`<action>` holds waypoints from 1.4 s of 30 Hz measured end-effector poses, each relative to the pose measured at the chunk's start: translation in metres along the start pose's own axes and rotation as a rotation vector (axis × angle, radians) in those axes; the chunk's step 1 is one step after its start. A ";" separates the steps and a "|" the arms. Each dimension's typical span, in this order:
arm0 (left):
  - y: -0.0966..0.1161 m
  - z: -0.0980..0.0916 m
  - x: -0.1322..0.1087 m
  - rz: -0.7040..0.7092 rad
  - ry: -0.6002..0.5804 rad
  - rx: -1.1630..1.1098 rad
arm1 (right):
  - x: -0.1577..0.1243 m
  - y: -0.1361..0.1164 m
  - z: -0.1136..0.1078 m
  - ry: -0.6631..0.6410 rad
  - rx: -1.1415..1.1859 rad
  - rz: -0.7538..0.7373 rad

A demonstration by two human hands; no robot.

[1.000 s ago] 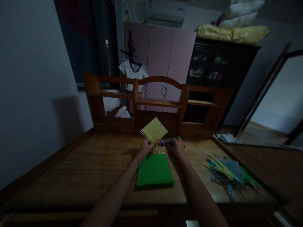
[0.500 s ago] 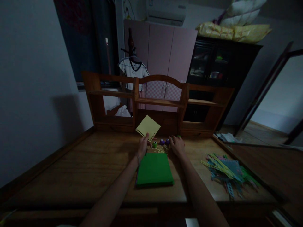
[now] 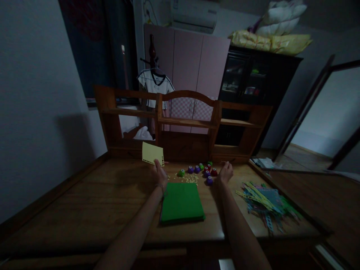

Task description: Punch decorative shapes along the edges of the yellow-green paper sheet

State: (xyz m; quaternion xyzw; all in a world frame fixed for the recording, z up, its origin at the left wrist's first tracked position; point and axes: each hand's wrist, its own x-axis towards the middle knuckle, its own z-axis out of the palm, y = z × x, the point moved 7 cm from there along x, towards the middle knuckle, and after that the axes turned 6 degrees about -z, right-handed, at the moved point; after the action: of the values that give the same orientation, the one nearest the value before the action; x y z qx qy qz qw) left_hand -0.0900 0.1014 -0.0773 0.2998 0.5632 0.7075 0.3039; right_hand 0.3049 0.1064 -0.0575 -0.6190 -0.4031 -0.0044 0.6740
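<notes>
In the head view, my left hand (image 3: 159, 175) pinches a yellow sheet of paper (image 3: 152, 153) by its lower right corner. Small holes run along the sheet's lower edge and up part of its right side. My right hand (image 3: 226, 173) is just above the table, right of a cluster of small craft punches; its fingers are loosely curled and apart, with nothing visible in them. The cluster has purple punches (image 3: 209, 180), red punches (image 3: 214, 172) and green ones. One green punch (image 3: 181, 173) stands apart, nearer my left hand. Yellow paper bits (image 3: 191, 180) lie scattered before the punches.
A stack of green paper (image 3: 182, 202) lies between my forearms. On the right of the wooden table (image 3: 92, 198) is a heap of coloured paper strips (image 3: 264, 200) with punched holes. A wooden shelf unit (image 3: 188, 121) stands along the table's back edge.
My left hand has carried the yellow sheet left, away from the punches, and the sheet has turned. My right hand has moved right, uncovering several punches.
</notes>
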 end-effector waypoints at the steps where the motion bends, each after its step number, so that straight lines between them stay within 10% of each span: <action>1: 0.000 -0.002 0.000 -0.002 0.016 0.009 | 0.001 0.006 -0.002 0.008 0.002 0.032; 11: 0.004 -0.013 0.011 0.072 0.101 0.093 | -0.006 -0.017 0.017 -0.217 -0.080 -0.075; 16: 0.006 0.020 0.000 0.002 -0.270 -0.068 | -0.037 -0.053 0.023 -0.655 -0.483 -0.433; 23: 0.006 0.062 -0.038 -0.136 -0.726 -0.141 | -0.081 -0.062 -0.001 -0.752 -0.597 -0.601; 28: 0.000 0.065 -0.036 -0.192 -0.732 -0.154 | -0.059 -0.099 0.008 -0.609 -0.281 -0.499; 32: -0.005 0.063 -0.026 -0.177 -0.689 -0.177 | -0.050 -0.120 0.043 -0.554 0.340 -0.130; 37: -0.006 0.053 -0.015 -0.104 -0.586 -0.215 | -0.085 -0.091 0.096 -0.473 0.764 0.299; 42: -0.007 0.040 -0.009 -0.091 -0.419 -0.201 | -0.107 -0.070 0.107 -0.523 0.785 0.298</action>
State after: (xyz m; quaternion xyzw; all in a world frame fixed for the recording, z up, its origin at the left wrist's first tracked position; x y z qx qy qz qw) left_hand -0.0525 0.1201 -0.0775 0.3827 0.4277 0.6680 0.4738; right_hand 0.1395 0.1270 -0.0682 -0.3498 -0.4369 0.3998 0.7259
